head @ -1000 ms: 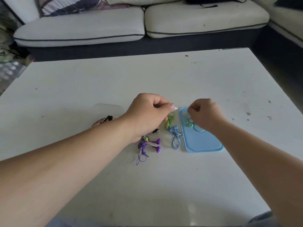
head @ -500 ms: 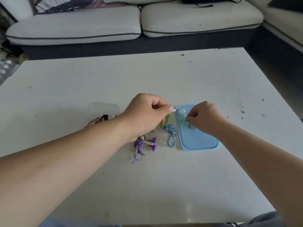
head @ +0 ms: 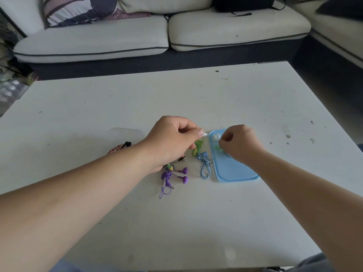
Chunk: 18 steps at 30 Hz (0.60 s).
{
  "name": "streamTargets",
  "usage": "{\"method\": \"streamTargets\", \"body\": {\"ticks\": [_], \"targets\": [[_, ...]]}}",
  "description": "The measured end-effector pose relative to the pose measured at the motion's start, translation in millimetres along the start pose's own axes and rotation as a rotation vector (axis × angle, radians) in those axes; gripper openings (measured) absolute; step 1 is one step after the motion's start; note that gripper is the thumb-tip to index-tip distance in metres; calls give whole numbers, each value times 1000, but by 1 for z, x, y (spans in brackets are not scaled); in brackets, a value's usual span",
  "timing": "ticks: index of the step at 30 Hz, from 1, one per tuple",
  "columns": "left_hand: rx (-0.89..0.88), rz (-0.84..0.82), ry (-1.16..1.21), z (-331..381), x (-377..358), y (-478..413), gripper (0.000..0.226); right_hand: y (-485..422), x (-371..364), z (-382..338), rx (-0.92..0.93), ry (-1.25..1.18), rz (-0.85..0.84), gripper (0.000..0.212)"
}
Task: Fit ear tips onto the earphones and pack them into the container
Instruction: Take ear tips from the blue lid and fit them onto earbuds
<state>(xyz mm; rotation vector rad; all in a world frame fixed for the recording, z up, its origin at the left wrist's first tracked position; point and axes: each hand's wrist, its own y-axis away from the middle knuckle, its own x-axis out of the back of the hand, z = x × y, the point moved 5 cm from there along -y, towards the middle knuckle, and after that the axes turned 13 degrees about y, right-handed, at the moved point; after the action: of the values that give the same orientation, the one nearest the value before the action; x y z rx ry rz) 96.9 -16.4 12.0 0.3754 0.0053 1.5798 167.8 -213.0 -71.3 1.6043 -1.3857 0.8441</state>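
While I set this feed against the one 0.5 s back, L hand [head: 172, 140]: hardly shifted, same spot left of the blue lid [head: 235, 171]. Thumb and forefinger still pinch the white earbud [head: 204, 134], other fingers curled under.
R hand [head: 240, 144]: a touch further left over the lid's far end than 0.5 s ago. Vs 1 s ago it sits lower, fingertips down at the ear tips rather than level w/ the L thumb. Fingers curled, thumb and forefinger together. I can't tell if a tip is btwn them.
White earbud: sticks out past the L thumbnail toward the R hand, with a small gap to it, by the lid's far-left corner.
Green ear tips [head: 218, 149]: on the lid, right at the R fingertips. Touching or not, can't say.
White ear tips [head: 216, 136]: on the lid's far-left corner, btwn the two hands.
Blue lid: flat on the table, under the R wrist, same place as before.
Green earphones [head: 198, 147]: coiled, just under the L fingers, beside the lid's left edge.
Blue earphones [head: 205, 163]: coiled, nearer me, along that same edge.
Purple earphones [head: 176, 174]: near side of the L wrist, buds pointing right, cord trailing toward me.
Clear container [head: 125, 132]: faint, beyond the L forearm, well apart from the lid.
Red-black bundle [head: 119, 149]: partly hidden behind the L forearm.
Table [head: 176, 222]: white, scuffed, w/ a sofa [head: 98, 42] beyond it.
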Motion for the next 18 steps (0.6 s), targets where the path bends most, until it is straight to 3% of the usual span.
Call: {"method": "streamTargets", "body": {"ticks": [6,11,18], "targets": [[-6,2,24,0,6,0,11,18,21,-9,-112,-487,-112,2],[0,18,97,4,6,2,13,37,36,-37,-57,-1045,-318,19],[-46,4,159,7,8,0,13,53,40,-52,58,-1187,-457,32]]}}
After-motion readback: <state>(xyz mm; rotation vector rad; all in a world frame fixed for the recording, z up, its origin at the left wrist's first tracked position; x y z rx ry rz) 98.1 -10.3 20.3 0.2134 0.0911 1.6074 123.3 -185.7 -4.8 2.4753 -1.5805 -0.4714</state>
